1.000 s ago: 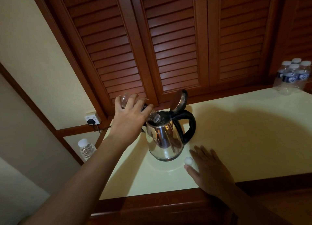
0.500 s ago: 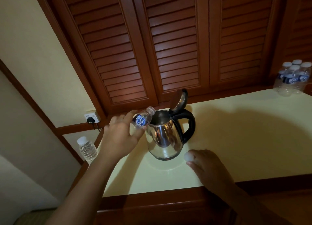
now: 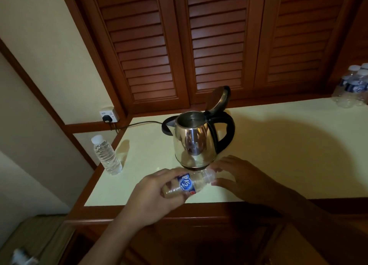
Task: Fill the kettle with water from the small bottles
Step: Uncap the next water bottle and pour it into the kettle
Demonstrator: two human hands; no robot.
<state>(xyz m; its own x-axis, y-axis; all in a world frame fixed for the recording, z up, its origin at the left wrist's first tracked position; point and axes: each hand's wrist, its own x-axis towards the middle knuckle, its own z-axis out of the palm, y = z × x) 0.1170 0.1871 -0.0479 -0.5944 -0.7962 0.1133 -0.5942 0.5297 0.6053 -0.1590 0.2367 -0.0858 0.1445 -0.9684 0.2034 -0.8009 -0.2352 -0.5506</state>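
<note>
A steel kettle [image 3: 194, 143] with a black handle stands on the pale counter [image 3: 288, 155], its lid [image 3: 218, 99] flipped up and its mouth open. My left hand [image 3: 151, 199] grips a small clear bottle with a blue label [image 3: 189, 183] near the counter's front edge, tilted with its neck pointing right; it looks empty. My right hand [image 3: 243, 177] is at the bottle's mouth, with fingers and thumb pinched around the neck end. The white cap it held earlier is hidden between the fingers.
A capped full bottle [image 3: 105, 157] stands at the counter's left edge. Several more bottles [image 3: 352, 87] cluster at the far right. The kettle's cord runs to a wall socket [image 3: 108, 116]. Louvred wooden doors rise behind the counter.
My left hand lifted the bottle off the kettle's mouth and brought it down to the front edge. My right hand moved the cap up to the bottle's neck.
</note>
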